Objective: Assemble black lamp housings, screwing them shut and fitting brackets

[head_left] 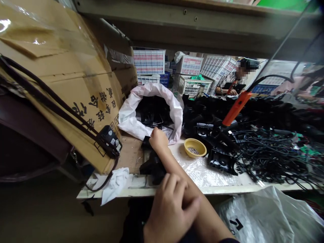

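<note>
My right hand [159,139] is closed in a fist at the near rim of a white sack [176,113] full of black plastic parts [154,108]; whatever the fist holds, if anything, is hidden. Just beneath it, black moulded pieces [152,163] lie at the table's front. Over my right forearm rests my left hand [169,206], empty, its fingers bent and the thumb apart. A yellow bowl [201,148] with small metal screws stands right of the forearm, beside a black housing [222,161].
An orange electric screwdriver [236,108] hangs on a cable at the right, above heaped black wires [268,152]. Tall cardboard [60,71] and a strapped pouch [110,141] flank the left. A shelf beam [177,20] crosses overhead. A co-worker [236,81] sits beyond.
</note>
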